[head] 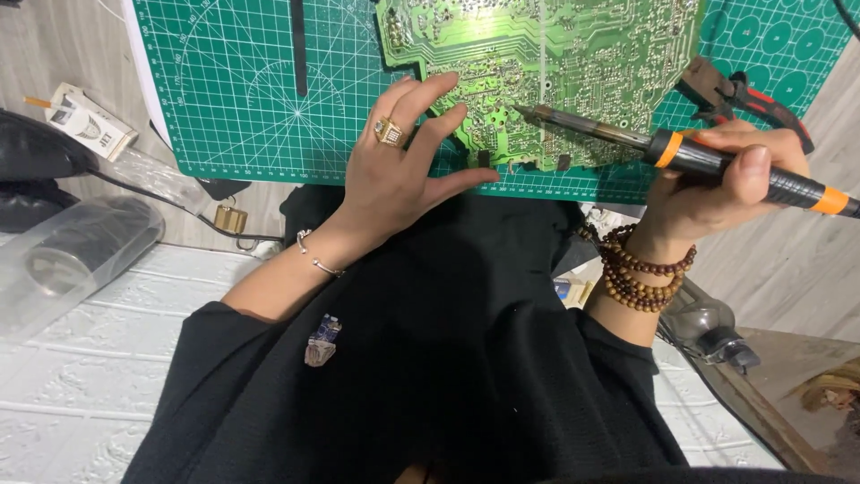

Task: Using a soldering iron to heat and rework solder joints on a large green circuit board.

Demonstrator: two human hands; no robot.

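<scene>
Head view: circuit board (573,63) lying on green mat (251,90). Left hand (399,170), fingers (439,90) spread open, tips pressing the board's near edge. Right hand (717,179), fingers closed around soldering iron (681,152), tip on the board. Pliers (743,99) just beyond the right hand.

My left hand (394,170) lies flat, fingers spread forward, wrist bent. My right hand (717,179) is curled closed in a pen-like grip, forearm angled inward.
</scene>
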